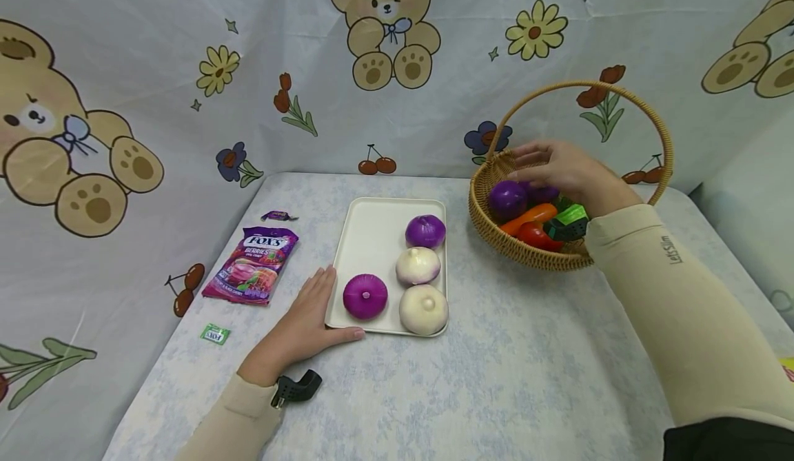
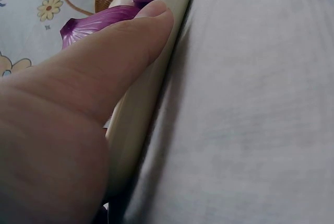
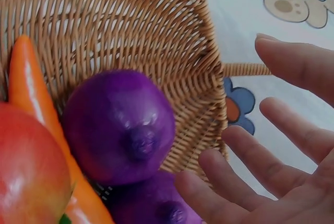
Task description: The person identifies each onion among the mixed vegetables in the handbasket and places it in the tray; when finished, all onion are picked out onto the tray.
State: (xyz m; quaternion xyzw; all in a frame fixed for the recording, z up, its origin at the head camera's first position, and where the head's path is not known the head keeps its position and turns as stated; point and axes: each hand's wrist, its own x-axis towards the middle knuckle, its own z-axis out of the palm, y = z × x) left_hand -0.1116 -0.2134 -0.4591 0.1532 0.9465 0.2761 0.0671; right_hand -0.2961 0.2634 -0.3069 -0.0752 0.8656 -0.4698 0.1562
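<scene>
On the left of the bench [image 1: 509,378] lie a candy bag [image 1: 251,265] and two loose wrapped sweets, apart from the work. The left hand [image 1: 307,323] lies flat at the near left corner of the cream tray [image 1: 372,230], fingers straight and together, the thumb [image 2: 120,51] pressed along the tray's rim as if steadying it. Four onions already sit on the tray: a purple onion [image 1: 365,296] nearest that hand, a white one [image 1: 424,309] beside it, another white one and a second purple one behind. To the right, in the wicker basket [image 1: 496,230], two more purple onions [image 3: 119,125] remain among a carrot [image 1: 527,217], a red piece and a green one. The right hand [image 1: 564,171] hovers over them inside the basket, fingers [image 3: 250,166] spread and holding nothing. By the look of it, the move of onions to the tray is well over halfway, with two left
</scene>
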